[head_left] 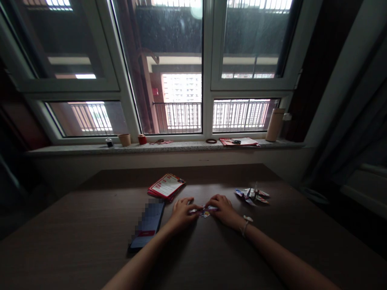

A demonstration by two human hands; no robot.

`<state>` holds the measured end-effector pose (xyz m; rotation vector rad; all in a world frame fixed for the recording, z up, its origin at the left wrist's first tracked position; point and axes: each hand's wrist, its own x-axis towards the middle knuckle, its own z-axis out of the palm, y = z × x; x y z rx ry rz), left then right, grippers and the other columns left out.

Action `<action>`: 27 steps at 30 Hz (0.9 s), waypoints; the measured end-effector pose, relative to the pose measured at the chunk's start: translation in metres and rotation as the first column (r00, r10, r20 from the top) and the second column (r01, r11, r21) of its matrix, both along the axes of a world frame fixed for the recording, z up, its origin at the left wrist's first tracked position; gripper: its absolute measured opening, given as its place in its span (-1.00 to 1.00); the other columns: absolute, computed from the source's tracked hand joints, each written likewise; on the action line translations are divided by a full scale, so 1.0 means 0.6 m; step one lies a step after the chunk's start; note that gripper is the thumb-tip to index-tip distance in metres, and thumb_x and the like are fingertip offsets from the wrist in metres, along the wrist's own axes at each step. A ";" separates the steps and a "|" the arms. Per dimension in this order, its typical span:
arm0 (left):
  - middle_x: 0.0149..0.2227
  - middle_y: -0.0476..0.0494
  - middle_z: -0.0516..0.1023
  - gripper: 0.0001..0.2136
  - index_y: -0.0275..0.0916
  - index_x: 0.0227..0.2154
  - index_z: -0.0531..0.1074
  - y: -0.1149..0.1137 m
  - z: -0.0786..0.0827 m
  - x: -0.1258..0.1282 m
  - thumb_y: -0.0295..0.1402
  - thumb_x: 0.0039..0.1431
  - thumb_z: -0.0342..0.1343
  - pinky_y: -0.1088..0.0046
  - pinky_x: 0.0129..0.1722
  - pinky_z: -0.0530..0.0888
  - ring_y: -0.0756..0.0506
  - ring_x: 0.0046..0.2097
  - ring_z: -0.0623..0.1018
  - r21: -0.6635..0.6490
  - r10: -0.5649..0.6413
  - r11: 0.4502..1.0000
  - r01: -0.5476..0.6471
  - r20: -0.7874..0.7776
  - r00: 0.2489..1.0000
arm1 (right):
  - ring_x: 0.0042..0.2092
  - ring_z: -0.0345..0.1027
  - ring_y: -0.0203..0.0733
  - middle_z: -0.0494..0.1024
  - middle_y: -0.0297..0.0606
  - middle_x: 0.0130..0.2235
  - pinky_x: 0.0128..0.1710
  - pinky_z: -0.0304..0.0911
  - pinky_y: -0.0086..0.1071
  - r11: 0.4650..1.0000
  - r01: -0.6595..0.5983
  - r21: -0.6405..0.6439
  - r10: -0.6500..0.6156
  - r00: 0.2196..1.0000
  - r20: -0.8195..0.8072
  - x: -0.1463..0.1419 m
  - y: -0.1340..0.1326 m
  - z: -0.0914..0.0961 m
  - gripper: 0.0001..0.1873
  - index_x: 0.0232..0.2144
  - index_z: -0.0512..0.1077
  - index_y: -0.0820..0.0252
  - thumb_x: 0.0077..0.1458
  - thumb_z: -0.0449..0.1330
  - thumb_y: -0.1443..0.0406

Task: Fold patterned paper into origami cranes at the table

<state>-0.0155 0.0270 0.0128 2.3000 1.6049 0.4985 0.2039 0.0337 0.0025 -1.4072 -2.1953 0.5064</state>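
Both of my hands rest on the dark wooden table (pixel 75 225), meeting over a small folded piece of coloured paper (pixel 206 212). My left hand (pixel 182 212) has its fingers curled and pinches the paper's left end. My right hand (pixel 223 210) presses and pinches the paper's right end; a thin bracelet sits on that wrist. Most of the paper is hidden under my fingers.
A stack of red-and-white leaflets (pixel 166 186) lies beyond my left hand, a dark phone (pixel 148 226) beside my left forearm. Folded paper figures (pixel 252 195) sit to the right. The windowsill (pixel 187 147) holds cups (pixel 125 139), a tall tumbler (pixel 275 125) and papers (pixel 238 141).
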 end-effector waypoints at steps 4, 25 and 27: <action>0.16 -0.08 0.40 -0.68 0.12 -0.04 0.50 0.001 -0.014 -0.002 -0.20 0.12 0.16 0.07 0.22 0.14 -0.24 0.21 0.29 0.078 0.008 0.997 -0.009 0.008 1.000 | 0.04 0.20 -0.10 0.41 -0.29 -0.06 0.12 0.04 -0.19 0.998 -0.026 0.052 0.027 0.999 -0.021 0.003 -0.004 -0.005 -0.77 -0.12 0.50 -0.08 0.15 0.16 0.22; 0.06 -0.17 0.46 -0.72 -0.08 -0.11 0.53 -0.002 -0.018 0.003 -0.35 0.07 0.22 0.19 0.15 0.32 -0.21 0.12 0.41 0.245 -0.040 0.969 -0.004 0.177 0.983 | -0.02 0.27 -0.11 0.46 -0.22 -0.18 0.05 0.15 -0.28 0.993 0.029 0.114 0.001 0.968 -0.253 0.006 0.003 -0.011 -0.81 -0.27 0.57 0.08 0.16 0.18 0.19; 0.07 -0.18 0.44 -0.64 -0.08 -0.03 0.49 -0.001 -0.019 0.002 -0.35 0.06 0.23 0.19 0.15 0.32 -0.21 0.12 0.41 0.242 -0.029 0.970 -0.018 0.189 0.981 | -0.03 0.27 -0.11 0.47 -0.22 -0.20 0.05 0.16 -0.28 0.992 0.038 0.120 -0.001 0.955 -0.297 0.007 0.003 -0.010 -0.83 -0.31 0.57 0.10 0.14 0.19 0.21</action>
